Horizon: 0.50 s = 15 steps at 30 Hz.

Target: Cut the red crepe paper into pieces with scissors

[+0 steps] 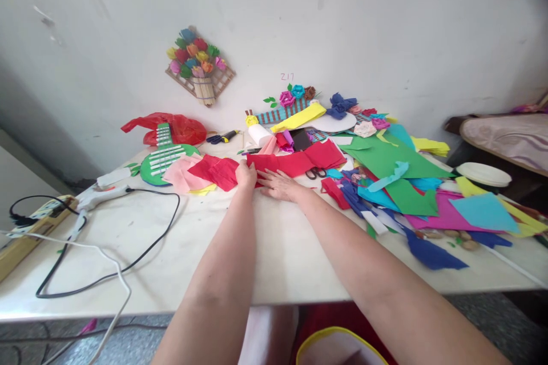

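A long strip of red crepe paper [295, 163] stretches across the middle of the table, its right part smoother and its left part creased. My left hand [246, 174] is closed on the strip near its middle, thumb on top. Just to the right, my right hand [279, 185] lies flat along the strip's near edge with its fingers spread. Pink crepe paper [180, 173] lies at the strip's left end, with a bit of yellow paper under it. Scissors [315, 173] show partly beneath the strip's right part.
To the left are a green guitar-shaped craft [165, 161], a red plastic bag [180, 128] and a white glue gun [103, 196] with a black cord. Coloured paper sheets [411, 159] pile up on the right. A flower craft [200, 63] hangs on the wall.
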Motion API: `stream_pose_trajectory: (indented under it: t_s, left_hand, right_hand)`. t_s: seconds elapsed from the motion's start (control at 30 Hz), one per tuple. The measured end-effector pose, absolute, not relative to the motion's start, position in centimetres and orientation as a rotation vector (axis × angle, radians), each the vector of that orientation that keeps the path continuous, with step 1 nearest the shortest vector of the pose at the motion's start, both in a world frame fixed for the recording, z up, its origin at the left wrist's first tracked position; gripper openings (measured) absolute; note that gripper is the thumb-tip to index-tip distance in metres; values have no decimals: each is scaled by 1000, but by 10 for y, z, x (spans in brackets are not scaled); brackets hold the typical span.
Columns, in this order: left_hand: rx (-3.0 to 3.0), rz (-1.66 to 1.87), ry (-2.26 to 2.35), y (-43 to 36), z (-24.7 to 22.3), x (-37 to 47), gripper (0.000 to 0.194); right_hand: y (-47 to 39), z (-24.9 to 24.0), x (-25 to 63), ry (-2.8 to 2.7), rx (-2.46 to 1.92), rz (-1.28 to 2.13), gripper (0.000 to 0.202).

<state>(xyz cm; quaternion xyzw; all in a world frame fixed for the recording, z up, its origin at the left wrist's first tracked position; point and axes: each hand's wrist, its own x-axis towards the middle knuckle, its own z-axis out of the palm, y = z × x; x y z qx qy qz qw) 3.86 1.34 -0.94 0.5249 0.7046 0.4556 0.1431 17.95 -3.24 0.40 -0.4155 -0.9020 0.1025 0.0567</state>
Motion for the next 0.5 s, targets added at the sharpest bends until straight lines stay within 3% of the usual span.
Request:
stream_pose_trajectory:
  t_s: [0.5]
  left_hand:
    - [1577, 1146, 2174, 2, -2, 42, 21]
  right_hand:
    - [-26, -2, 180, -2547, -1175, 461, 62]
